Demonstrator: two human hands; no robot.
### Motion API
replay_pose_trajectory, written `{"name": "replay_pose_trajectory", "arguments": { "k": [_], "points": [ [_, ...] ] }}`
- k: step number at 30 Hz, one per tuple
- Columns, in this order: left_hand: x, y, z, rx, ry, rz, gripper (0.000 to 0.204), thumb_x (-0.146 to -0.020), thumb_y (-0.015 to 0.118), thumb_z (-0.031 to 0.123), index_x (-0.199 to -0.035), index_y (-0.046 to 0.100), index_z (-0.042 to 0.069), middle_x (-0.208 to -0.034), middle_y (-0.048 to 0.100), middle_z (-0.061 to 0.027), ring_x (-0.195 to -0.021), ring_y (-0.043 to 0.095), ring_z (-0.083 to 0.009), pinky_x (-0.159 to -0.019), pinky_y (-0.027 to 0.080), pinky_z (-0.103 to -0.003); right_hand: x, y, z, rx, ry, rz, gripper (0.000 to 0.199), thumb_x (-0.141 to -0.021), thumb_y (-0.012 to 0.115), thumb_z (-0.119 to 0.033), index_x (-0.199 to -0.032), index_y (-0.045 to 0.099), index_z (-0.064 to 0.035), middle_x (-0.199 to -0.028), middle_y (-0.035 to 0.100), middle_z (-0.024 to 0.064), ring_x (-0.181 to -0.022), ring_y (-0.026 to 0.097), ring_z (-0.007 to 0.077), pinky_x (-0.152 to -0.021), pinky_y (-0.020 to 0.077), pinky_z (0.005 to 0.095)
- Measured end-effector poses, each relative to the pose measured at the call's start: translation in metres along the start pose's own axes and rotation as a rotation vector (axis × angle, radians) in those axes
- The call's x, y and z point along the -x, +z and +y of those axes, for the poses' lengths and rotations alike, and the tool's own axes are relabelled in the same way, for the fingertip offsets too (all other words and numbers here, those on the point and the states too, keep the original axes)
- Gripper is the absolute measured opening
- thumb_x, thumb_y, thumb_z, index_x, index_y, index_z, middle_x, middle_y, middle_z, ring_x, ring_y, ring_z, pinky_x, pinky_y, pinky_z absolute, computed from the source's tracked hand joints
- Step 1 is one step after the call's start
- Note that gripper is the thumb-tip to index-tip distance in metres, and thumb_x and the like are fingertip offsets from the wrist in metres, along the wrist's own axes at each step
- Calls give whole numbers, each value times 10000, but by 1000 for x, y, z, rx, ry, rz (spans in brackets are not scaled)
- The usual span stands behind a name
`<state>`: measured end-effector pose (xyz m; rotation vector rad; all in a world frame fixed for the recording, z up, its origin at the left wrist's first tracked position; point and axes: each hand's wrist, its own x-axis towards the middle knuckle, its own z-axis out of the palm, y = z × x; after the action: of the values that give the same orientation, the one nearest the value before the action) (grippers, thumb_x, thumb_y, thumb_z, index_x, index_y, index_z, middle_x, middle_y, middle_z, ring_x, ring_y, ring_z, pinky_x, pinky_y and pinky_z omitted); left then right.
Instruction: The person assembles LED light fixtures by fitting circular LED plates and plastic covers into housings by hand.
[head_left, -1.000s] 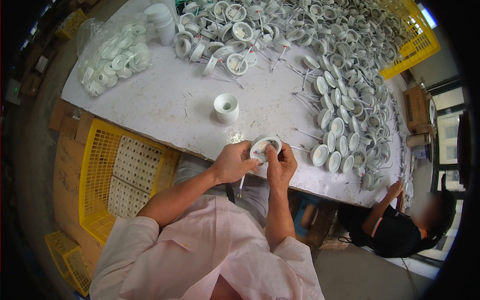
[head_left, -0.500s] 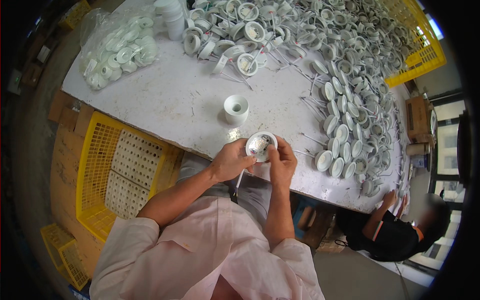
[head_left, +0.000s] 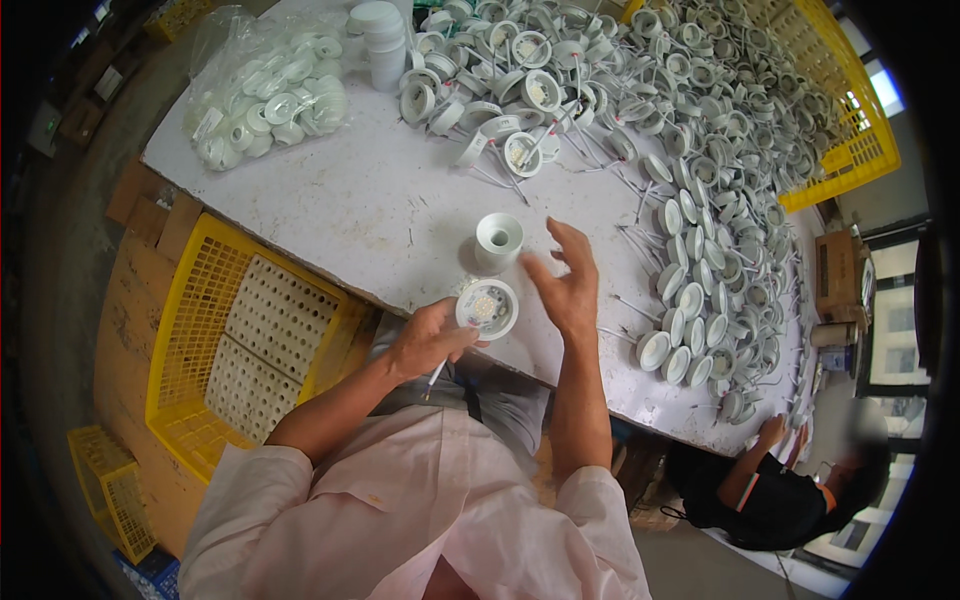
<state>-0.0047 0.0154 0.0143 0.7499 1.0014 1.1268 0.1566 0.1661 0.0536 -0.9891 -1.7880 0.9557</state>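
My left hand [head_left: 428,342] grips a round white LED downlight [head_left: 487,309] by its rim at the table's near edge. Its open face points up and shows a round board inside, and a white wire hangs below the hand. My right hand [head_left: 570,278] is off the light, thumb and fingers spread, with nothing in it. Just left of those fingers stands a short white cup-shaped piece [head_left: 498,243] with a hole in its middle; whether it is one piece or a stack I cannot tell.
Many similar lights with wires [head_left: 690,230] cover the far and right table. At far left lie a clear bag of white rings [head_left: 275,100] and a white stack [head_left: 383,50]. Yellow crates [head_left: 175,340] stand left and far right [head_left: 850,160]. A co-worker [head_left: 770,495] works at right.
My right hand has let go of the downlight and moved up beside the white cup-shaped piece, fingers opening. My left hand keeps the light, its face now turned more upward.
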Motion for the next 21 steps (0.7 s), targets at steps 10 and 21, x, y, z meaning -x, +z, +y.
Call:
{"name": "replay_pose_trajectory", "arguments": {
  "k": [10,21],
  "points": [
    [23,-10,6,26,24,127,305,-917,611,133,-1173,541,-18,-932,677,-112,-678,534,-46,-555,425,-188,-21,23,-6,433,-114,-284,699,-670,831,-377,-1211,597,-1,-1247,535,159,-1176,494,323,-928,470,410],
    [20,-5,5,30,-18,104,302,-915,623,146,-1157,548,-17,-931,676,-105,-685,547,-48,-551,414,-182,-19,26,-10,177,-226,-84,513,-670,846,-192,-1093,636,9,-1104,619,144,-1002,595,278,-858,487,369]
  ]
}}
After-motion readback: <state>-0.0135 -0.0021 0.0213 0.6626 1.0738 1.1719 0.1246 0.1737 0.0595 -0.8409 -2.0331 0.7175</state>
